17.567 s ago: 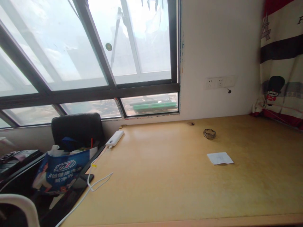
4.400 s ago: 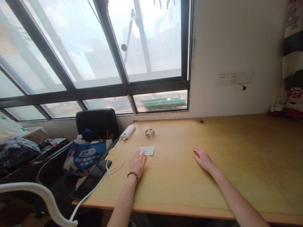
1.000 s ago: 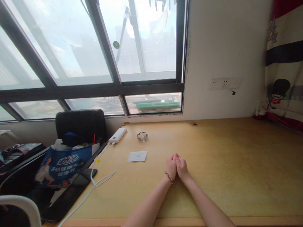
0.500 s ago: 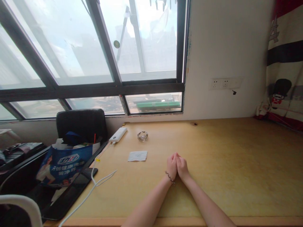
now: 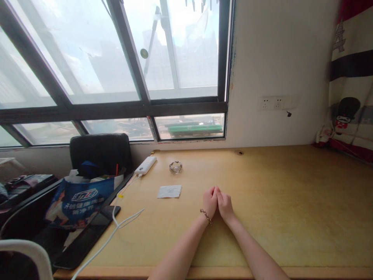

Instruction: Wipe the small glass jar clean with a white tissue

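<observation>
Two bare hands rest together at the near middle of the wooden tabletop [image 5: 285, 217], the left hand [image 5: 210, 199] touching the right hand [image 5: 225, 204] at the fingertips. Each grip is clenched, fingers curled inward; I cannot tell whether anything lies inside. A braided bracelet [image 5: 206, 216] circles the left wrist.

A folded white tissue [image 5: 169, 191] lies flat to the left of the hands and a little farther off, well apart from both; it is the loose item nearest the left hand. Beyond it, toward the far left, stands a silvery openwork ring [image 5: 175, 170]. A white power bank [image 5: 145, 165] lies left of that ring, along the left edge, and a white cable [image 5: 117, 226] sprawls across the near left. Beside the cable is a black flat-screened device [image 5: 89, 238].

Farther left, a blue printed shopping bag [image 5: 78, 200] sits before a black chair back [image 5: 100, 151]. Wall sockets [image 5: 271, 103] show at far right, near a patterned curtain [image 5: 349, 87].
</observation>
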Demonstrator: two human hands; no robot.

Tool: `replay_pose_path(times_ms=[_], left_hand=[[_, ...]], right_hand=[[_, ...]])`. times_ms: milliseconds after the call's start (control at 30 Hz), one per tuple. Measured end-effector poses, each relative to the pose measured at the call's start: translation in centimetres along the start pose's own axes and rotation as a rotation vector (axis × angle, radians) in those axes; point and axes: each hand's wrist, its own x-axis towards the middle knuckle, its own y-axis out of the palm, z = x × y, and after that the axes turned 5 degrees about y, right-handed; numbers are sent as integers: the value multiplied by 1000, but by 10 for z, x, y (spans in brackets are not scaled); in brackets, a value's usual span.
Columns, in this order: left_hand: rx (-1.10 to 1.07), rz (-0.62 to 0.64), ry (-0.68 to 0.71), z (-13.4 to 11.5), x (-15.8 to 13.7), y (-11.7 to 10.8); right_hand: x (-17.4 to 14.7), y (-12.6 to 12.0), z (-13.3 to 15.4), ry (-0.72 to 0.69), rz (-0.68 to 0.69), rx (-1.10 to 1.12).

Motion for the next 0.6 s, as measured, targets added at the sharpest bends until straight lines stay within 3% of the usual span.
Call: replay_pose_path(times_ms=[200,333,467,600], left_hand=[[360,28,33,2,7,-13],[688,-62,24,6,10,-23],[1014,-236,-155,13,14,-33],[1105,-272,-337,23,20,-44]], right_hand=[[-1,-5,5,10,-43,-136],[-1,-4,5,33,-52,-162],[-2,-3,3,32,-36,-157],[-2,-3,3,12,-41,-154]])
